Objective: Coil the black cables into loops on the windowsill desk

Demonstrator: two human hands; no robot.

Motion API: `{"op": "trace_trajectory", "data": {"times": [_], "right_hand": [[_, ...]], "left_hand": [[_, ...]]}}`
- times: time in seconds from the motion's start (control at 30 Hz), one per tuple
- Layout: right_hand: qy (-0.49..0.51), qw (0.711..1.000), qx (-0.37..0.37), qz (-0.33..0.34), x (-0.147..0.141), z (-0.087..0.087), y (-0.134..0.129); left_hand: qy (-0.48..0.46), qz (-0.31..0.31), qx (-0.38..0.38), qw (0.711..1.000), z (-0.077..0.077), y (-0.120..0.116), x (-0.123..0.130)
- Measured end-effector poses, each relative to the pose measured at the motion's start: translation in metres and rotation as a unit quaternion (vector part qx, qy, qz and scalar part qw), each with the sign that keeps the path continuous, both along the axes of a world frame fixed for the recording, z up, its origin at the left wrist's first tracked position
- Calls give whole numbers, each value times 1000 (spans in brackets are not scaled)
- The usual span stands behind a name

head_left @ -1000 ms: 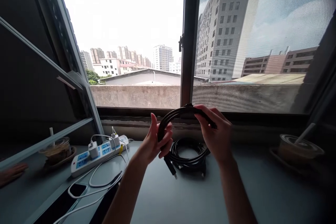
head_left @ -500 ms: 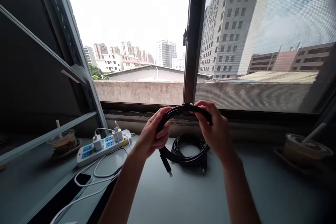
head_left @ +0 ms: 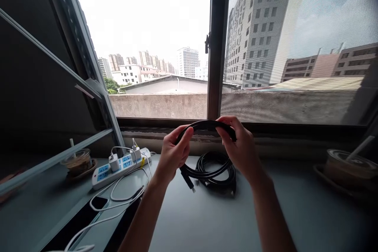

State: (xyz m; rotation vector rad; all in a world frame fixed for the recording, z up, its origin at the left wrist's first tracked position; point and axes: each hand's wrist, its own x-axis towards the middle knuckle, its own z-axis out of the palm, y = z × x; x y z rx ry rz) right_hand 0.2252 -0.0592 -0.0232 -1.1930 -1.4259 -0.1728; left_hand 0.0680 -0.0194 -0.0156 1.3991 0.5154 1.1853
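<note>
A coiled black cable [head_left: 203, 125] is held up in front of me, its top bent in an arch. My left hand [head_left: 175, 150] is closed round the coil's left side, thumb laid along the near face. On the right side my right hand [head_left: 238, 141] pinches the coil between thumb and fingers. Below the left hand, a plug with a light metal tip [head_left: 189, 183] hangs from the cable. Another black cable coil [head_left: 217, 156] lies on the table behind and beneath; the held coil partly overlaps it.
A white power strip [head_left: 99, 183] with chargers plugged in stands at the left, white cords [head_left: 113, 201] trailing forward past dark phone-like slabs [head_left: 79, 220]. Lidded cups stand at left [head_left: 78, 161] and right [head_left: 348, 167]. A metal shelf frame [head_left: 88, 51] rises at left; a window is behind.
My left thumb has come over the front of the coil, and its fingers have shifted. Both hands still hold the coil. The view has turned slightly.
</note>
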Motion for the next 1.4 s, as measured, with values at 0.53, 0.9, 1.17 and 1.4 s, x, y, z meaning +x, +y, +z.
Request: {"op": "trace_trajectory", "data": {"times": [0.53, 0.9, 1.17, 1.4], "right_hand": [[216, 937, -132, 239, -7, 15, -26], [-77, 995, 41, 57, -12, 9, -20], [-28, 997, 64, -39, 2, 5, -9], [53, 991, 89, -84, 14, 3, -5]], "left_hand": [[10, -33, -12, 999, 2, 6, -16], [39, -67, -107, 991, 2, 9, -9], [39, -159, -133, 978, -4, 3, 4], [122, -135, -33, 983, -14, 8, 8]]}}
